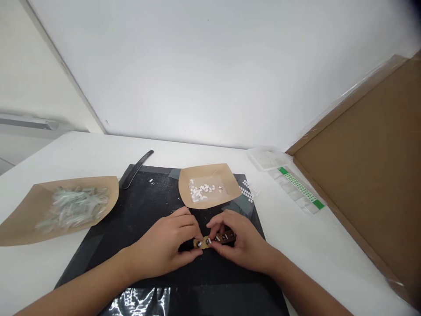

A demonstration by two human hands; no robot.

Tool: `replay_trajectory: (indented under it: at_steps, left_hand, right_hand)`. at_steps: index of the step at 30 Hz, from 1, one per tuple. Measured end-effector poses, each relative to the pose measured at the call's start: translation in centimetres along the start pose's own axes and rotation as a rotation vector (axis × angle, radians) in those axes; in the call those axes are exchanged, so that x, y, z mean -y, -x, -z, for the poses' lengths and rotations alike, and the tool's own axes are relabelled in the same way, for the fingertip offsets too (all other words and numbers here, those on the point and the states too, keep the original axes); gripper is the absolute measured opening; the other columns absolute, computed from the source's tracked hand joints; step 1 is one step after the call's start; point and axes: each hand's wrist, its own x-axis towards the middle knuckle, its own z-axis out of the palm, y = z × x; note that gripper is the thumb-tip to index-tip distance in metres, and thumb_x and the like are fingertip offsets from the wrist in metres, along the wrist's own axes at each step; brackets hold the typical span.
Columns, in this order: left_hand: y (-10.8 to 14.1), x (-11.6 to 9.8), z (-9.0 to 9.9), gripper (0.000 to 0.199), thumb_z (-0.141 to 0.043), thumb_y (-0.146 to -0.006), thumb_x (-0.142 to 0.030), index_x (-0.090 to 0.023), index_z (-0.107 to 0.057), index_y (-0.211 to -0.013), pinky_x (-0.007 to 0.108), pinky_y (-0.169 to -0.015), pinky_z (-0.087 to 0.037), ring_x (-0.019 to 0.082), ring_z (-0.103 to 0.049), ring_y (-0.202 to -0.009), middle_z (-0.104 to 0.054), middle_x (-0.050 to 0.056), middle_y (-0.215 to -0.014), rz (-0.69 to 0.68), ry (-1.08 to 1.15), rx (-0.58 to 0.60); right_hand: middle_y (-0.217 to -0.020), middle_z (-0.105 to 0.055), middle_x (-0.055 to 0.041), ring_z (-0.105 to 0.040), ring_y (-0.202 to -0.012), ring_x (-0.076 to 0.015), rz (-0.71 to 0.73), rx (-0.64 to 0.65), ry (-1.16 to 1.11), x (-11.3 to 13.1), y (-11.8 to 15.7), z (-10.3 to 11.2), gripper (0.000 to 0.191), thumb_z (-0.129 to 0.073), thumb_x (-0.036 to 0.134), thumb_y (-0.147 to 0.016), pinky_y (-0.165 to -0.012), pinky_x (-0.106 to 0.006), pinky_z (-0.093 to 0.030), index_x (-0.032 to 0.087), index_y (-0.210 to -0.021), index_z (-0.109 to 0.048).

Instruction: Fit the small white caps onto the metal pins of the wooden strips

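A narrow brown strip (224, 237) with several small round fittings and white bits lies over the black mat (138, 210), its left end yellowish. My left hand (167, 241) pinches that yellowish end between thumb and fingers. From the other side, my right hand (241, 241) grips the strip near its middle, the thumb below and the fingertips above. Just beyond my hands sits a brown paper tray (232, 180) holding small white pieces (200, 191) on a clear film. The fingertips hide part of the strip.
A larger paper tray (23, 215) of clear plastic pieces stands at left. A dark curved tool (136, 170) rests on the mat's back edge. White dots (246, 191), a clear lid (268, 158), a green-marked sheet (301, 188) and a cardboard box (368, 162) are at right.
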Motion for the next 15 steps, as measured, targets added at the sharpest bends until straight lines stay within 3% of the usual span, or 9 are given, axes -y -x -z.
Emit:
replay_trajectory:
  at_steps: [8,15]
  left_hand:
    - [0.09,-0.74,0.43,0.013,-0.064,-0.100,-0.019,-0.023,-0.074,-0.107,0.036,-0.089,-0.052,0.021,-0.062,-0.098,-0.072,0.005,-0.106,0.043,0.039,0.043]
    - [-0.01,-0.63,0.70,0.016,-0.062,-0.102,-0.018,-0.023,-0.075,-0.109,0.036,-0.091,-0.052,0.021,-0.062,-0.100,-0.072,0.005,-0.107,0.044,0.044,0.068]
  right_hand:
    - [-0.096,-0.078,0.0018,-0.066,-0.087,-0.0190,-0.027,0.001,-0.020,0.16,-0.17,-0.44,0.036,-0.081,0.016,-0.088,-0.080,-0.032,-0.053,0.027,-0.118,-0.065]
    - [-0.095,-0.078,0.0030,-0.067,-0.086,-0.0193,-0.044,-0.010,-0.028,-0.14,-0.13,-0.82,0.044,-0.083,0.017,-0.089,-0.084,-0.034,-0.051,0.027,-0.125,-0.060]
